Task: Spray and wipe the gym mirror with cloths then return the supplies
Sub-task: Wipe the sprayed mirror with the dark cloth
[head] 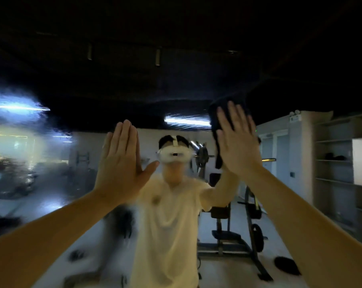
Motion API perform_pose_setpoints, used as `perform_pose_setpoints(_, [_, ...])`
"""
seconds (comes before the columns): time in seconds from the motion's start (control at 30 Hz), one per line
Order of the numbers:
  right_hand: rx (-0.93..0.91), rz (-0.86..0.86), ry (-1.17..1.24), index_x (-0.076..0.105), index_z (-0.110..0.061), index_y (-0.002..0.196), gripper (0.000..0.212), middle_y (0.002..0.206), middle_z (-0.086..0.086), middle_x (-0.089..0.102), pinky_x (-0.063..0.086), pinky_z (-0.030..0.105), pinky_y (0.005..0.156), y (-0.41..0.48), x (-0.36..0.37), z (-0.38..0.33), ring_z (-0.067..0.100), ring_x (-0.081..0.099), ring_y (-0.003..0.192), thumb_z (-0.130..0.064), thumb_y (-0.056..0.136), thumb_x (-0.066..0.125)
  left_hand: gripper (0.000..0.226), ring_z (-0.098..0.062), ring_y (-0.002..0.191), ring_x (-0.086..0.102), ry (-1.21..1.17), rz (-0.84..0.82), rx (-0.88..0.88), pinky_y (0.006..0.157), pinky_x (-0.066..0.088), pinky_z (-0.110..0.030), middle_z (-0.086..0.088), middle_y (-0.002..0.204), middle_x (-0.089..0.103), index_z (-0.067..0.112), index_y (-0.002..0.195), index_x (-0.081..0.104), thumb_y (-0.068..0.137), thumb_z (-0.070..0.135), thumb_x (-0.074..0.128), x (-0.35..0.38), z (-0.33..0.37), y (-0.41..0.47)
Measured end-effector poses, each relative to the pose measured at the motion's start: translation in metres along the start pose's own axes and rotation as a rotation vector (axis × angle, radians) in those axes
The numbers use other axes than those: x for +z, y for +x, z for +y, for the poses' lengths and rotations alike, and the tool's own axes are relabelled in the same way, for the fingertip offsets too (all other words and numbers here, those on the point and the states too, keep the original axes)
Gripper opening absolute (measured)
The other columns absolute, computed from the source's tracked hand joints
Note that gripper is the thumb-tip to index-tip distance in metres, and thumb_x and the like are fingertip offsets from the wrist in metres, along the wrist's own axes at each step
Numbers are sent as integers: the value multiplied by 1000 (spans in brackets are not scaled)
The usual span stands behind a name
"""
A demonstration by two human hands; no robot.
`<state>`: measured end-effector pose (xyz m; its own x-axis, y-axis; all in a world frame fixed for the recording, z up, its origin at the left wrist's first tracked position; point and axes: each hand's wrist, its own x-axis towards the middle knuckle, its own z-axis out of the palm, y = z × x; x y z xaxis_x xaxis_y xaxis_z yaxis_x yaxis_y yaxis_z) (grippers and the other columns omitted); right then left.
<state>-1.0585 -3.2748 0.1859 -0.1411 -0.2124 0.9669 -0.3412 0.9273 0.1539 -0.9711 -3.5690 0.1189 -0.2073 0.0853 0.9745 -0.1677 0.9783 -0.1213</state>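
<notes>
Pressing with straight, spread fingers, the right hand (236, 146) pins a dark cloth (216, 116) flat against the mirror (41, 163). The cloth shows above the fingertips and hangs past the thumb side of the palm. To the left of that hand, the left hand (122, 163) is raised with fingers straight and together and holds nothing; whether it touches the glass is unclear. Further left of it the glass looks wet and streaked. A weight bench (223, 229) is reflected below the right hand.
</notes>
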Motion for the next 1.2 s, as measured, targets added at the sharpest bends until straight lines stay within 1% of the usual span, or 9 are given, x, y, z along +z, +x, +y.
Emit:
perform_pose_setpoints(0.13, [238,41,36,9,-21,165,59,173,10,7,13,53,128,-26,6,49,27,4,160,-42,110,10,107,-34,161,3,23,5,-10,130,8,-53,-23,172,9,-6,162,15,96,76,34,9,3,-1])
perform_pose_setpoints(0.33, [428,94,119,9,-19,166,61,172,14,7,10,54,128,-33,12,0,32,5,159,-38,109,16,109,-34,161,3,65,-34,29,130,7,-50,-22,172,7,-3,163,11,95,81,25,1,-5,0])
perform_pose_setpoints(0.5, [189,72,89,10,-19,166,61,173,13,4,7,53,129,-24,17,-80,30,3,160,-39,108,13,101,-34,157,22,14,-9,124,128,19,-50,-21,169,23,-1,162,17,93,68,44,-20,-32,-3])
perform_pose_setpoints(0.63, [42,57,110,12,-18,165,61,172,14,8,2,51,129,-20,24,-144,30,4,160,-38,108,21,97,-36,154,31,-36,19,130,125,27,-54,-23,166,30,-4,159,27,89,55,60,-31,-54,-20])
perform_pose_setpoints(0.83, [-270,-59,172,15,-19,164,63,172,14,10,5,54,129,-43,23,-215,31,3,160,-37,106,28,75,-41,147,41,-116,63,127,117,36,-63,-26,160,39,-9,154,37,103,46,39,-36,-75,-50])
perform_pose_setpoints(0.9, [-476,-77,113,22,-18,163,60,171,13,16,3,51,129,-59,24,-206,32,9,159,-35,106,30,76,-41,144,43,-172,117,89,116,37,-63,-28,156,44,-11,150,43,110,49,20,-38,-73,-58])
perform_pose_setpoints(0.97, [-601,-86,58,26,-20,162,58,171,10,19,4,50,129,-72,25,-177,31,12,159,-35,106,26,79,-41,144,42,-191,126,68,119,34,-59,-29,155,44,-11,150,43,110,52,18,-37,-67,-63])
perform_pose_setpoints(1.13, [-435,-92,-46,15,-20,165,60,172,11,10,8,51,129,-75,21,-94,28,4,160,-38,108,22,82,-38,154,29,-114,38,79,130,12,-48,-24,166,30,-7,158,30,105,55,37,-14,-35,-70])
perform_pose_setpoints(1.2, [-337,-82,-65,12,-19,165,60,172,12,9,10,53,128,-79,18,-63,28,4,160,-38,109,20,87,-39,157,21,-85,30,91,130,13,-51,-26,167,24,-8,158,25,102,56,44,-3,-18,-71])
